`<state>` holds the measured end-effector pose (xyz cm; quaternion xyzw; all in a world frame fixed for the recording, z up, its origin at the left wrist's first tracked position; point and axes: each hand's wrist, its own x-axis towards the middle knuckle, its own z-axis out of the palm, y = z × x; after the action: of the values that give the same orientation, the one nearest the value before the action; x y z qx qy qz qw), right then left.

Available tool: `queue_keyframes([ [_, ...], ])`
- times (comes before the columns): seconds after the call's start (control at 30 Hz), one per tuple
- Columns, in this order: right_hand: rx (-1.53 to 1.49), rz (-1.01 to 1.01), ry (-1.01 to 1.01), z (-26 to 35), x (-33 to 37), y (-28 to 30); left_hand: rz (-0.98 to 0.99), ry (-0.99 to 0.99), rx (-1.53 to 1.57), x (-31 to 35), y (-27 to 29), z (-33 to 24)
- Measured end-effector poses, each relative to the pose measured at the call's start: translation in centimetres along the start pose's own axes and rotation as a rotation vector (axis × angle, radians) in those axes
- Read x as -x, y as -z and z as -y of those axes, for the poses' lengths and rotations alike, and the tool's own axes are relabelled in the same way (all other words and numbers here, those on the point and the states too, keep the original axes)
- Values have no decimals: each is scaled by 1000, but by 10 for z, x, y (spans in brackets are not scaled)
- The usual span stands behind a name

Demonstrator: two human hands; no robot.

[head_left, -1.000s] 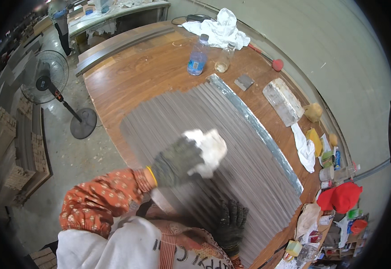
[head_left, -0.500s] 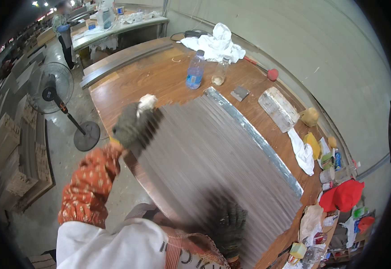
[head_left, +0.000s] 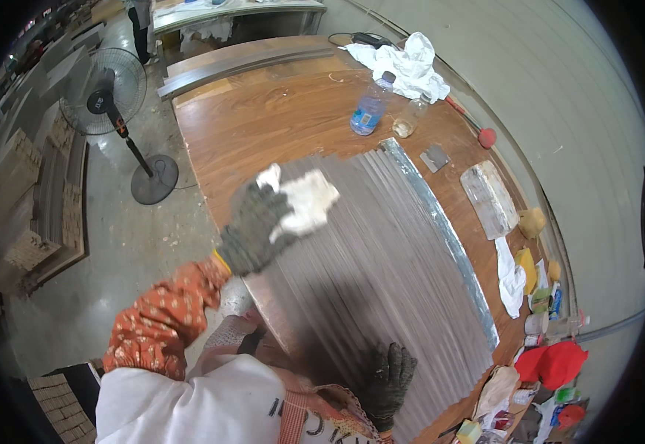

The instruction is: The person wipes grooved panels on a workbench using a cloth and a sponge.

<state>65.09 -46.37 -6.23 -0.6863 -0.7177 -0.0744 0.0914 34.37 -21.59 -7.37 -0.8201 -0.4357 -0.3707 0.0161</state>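
A wide row of thin grey-brown strips (head_left: 382, 251) lies side by side on the wooden table. On the strips' left part, my left hand (head_left: 252, 229) in a dark grey knitted glove grips a crumpled white cloth (head_left: 311, 200) and presses it to their surface. Part of the cloth sticks out past the fingertips. Lower down, my right hand (head_left: 387, 381), gloved alike, rests flat on the strips with its fingers stretched out. A pale metal bar (head_left: 448, 235) runs along the far right ends of the strips.
Beyond the strips stand a blue-labelled bottle (head_left: 370, 107), a clear bottle (head_left: 409, 118) and a whitish block (head_left: 489, 200). White cloth (head_left: 411, 70) lies at the back. A red cap (head_left: 555, 364) and small items crowd the right edge. A fan (head_left: 108, 96) stands left on the floor.
My left hand has moved right with the cloth, from the strips' left edge further onto them. My right hand stays on the strips. The view has shifted.
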Motion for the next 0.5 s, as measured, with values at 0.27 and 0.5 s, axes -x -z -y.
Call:
queue_keyframes([
  [0.27,-24,16,35,-5,-2,-1,43,602,300,-27,-4,84],
  [0.5,-97,-11,45,2,0,8,-350,500,102,-15,-2,95],
])
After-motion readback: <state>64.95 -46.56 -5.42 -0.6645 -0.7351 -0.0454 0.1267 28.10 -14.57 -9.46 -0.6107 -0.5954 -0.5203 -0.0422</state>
